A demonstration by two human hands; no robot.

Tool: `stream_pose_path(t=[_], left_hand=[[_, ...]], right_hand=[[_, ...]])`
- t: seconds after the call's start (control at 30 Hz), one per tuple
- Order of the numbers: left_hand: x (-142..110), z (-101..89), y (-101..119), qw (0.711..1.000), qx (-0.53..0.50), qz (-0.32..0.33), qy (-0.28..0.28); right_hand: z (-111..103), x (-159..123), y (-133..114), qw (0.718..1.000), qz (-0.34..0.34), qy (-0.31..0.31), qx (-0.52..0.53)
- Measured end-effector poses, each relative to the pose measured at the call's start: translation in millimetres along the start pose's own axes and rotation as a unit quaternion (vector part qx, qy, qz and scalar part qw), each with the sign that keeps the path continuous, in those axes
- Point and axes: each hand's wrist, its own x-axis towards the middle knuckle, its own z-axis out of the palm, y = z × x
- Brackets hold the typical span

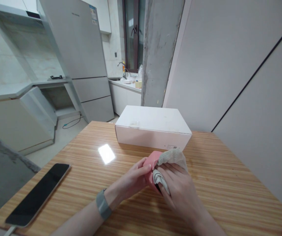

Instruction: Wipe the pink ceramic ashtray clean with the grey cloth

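Observation:
Both hands meet over the wooden table (229,183) just in front of a white box (153,127). My left hand (133,178), with a grey band on its wrist, grips a small pink object (152,160) by its left side. My right hand (177,186) presses a grey-white cloth (171,157) against the right side of that pink object, fingers closed round the cloth. Most of the pink object is hidden by the cloth and fingers.
A black phone (39,193) lies face up near the table's left front corner, a cable at its near end. Behind the table stand a grey concrete pillar (159,52), a fridge (82,55) and a kitchen counter with a sink tap (121,65).

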Motion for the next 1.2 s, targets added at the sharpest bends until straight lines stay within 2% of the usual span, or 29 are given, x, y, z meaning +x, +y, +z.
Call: stream_pose_path(t=[0.07,0.17,0.27,0.4,0.5,0.57,0.6,0.63,0.67,0.7,0.77,0.8,0.87,0.93,1.0,1.1,1.2], left_hand=[[0.7,-4.1,0.7,1.000,0.006,-0.004,0.003],[0.6,-7.8,2.3,0.998,0.046,-0.002,0.037],[-0.7,-6.3,3.3,0.992,0.103,-0.001,0.078],[0.4,-3.2,3.0,0.988,0.116,-0.003,0.099],[5.5,-3.2,2.6,0.987,0.089,0.027,0.132],[9.4,-4.1,3.4,0.988,0.052,0.056,0.132],[11.0,-4.8,4.2,0.990,0.033,0.064,0.124],[11.9,-5.7,5.2,0.991,0.016,0.065,0.117],[12.2,-6.8,6.3,0.992,0.001,0.058,0.116],[11.9,-7.8,7.2,0.992,-0.012,0.043,0.120],[10.3,-9.4,7.6,0.992,-0.033,0.004,0.125],[9.4,-9.7,6.9,0.991,-0.044,-0.015,0.123],[8.0,-8.7,3.4,0.991,-0.071,-0.038,0.111],[7.3,-5.9,-1.9,0.989,-0.101,-0.052,0.098],[6.7,-2.1,-6.3,0.985,-0.127,-0.071,0.089],[5.1,2.8,-6.9,0.982,-0.138,-0.086,0.101],[2.6,5.1,-2.0,0.983,-0.111,-0.082,0.119]], right_hand=[[-2.6,0.5,-0.5,0.999,-0.036,0.003,0.005],[-1.7,0.0,-1.0,0.996,-0.089,-0.015,0.025],[3.7,-2.8,-0.7,0.994,-0.097,-0.035,0.028],[9.3,-5.9,0.2,0.997,-0.075,-0.023,-0.001],[8.0,-6.7,2.1,0.999,-0.040,-0.015,0.033],[5.7,-8.0,5.8,0.995,0.011,-0.007,0.094],[4.5,-9.2,8.8,0.989,0.058,0.009,0.134],[3.4,-10.5,12.9,0.975,0.126,0.035,0.177],[2.6,-11.9,17.9,0.949,0.215,0.073,0.219],[2.2,-13.2,23.9,0.904,0.318,0.123,0.258],[2.3,-14.3,37.3,0.781,0.497,0.222,0.306],[2.9,-13.9,43.8,0.729,0.542,0.254,0.332],[4.7,-11.4,53.1,0.651,0.562,0.301,0.411],[6.9,-7.4,54.1,0.621,0.546,0.273,0.492],[8.1,-3.3,46.5,0.604,0.531,0.198,0.560],[7.0,0.1,28.0,0.563,0.528,0.094,0.629],[4.8,-1.5,15.7,0.559,0.512,0.017,0.652]])
